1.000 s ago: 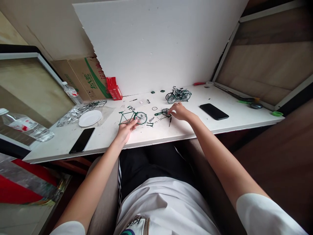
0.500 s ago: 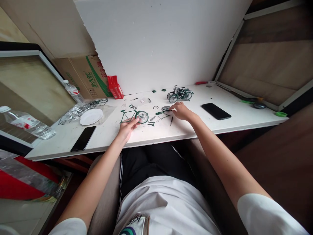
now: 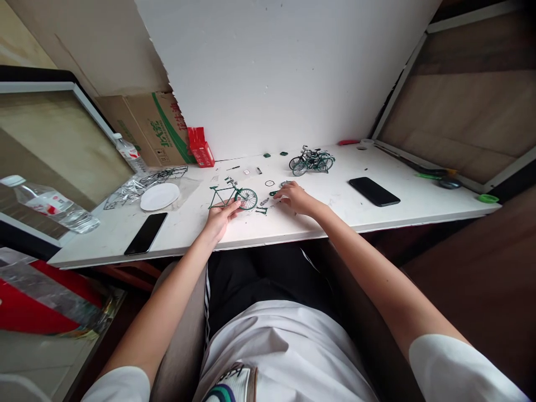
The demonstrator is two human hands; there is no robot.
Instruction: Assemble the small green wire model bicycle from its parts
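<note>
At the far left a bottle (image 3: 52, 206) slants on the white desk (image 3: 335, 212), label towards the camera. A second, smaller-looking bottle (image 3: 127, 151) is behind it, beside a carton (image 3: 144, 131) with a green stripe. Next come crumpled clear wrap (image 3: 121, 192) and a white plate (image 3: 159, 196), with a phone (image 3: 146, 233) lying slantwise near the front edge. A red box (image 3: 201, 152) stands further back, just beside the carton.

The left hand (image 3: 221, 220) is clamped on the green model bike (image 3: 237, 193), gripping it low down, thumb by the spoked wheel at its right end. The bike is held upright near the front of the desk. Just right of it lie small loose parts: a green piece (image 3: 261, 211), a clear one (image 3: 264, 201) and a thin ring (image 3: 269, 183).

The right hand (image 3: 295, 200), well apart from the left, reaches down over more parts, fingertips near a dark green one (image 3: 273, 193) (whether they pinch anything, I cannot tell). Behind it, upright bikes (image 3: 312, 161) stand bunched together. Further right are a black phone (image 3: 374, 191) and, near the desk's end, a green ring (image 3: 488, 199).
</note>
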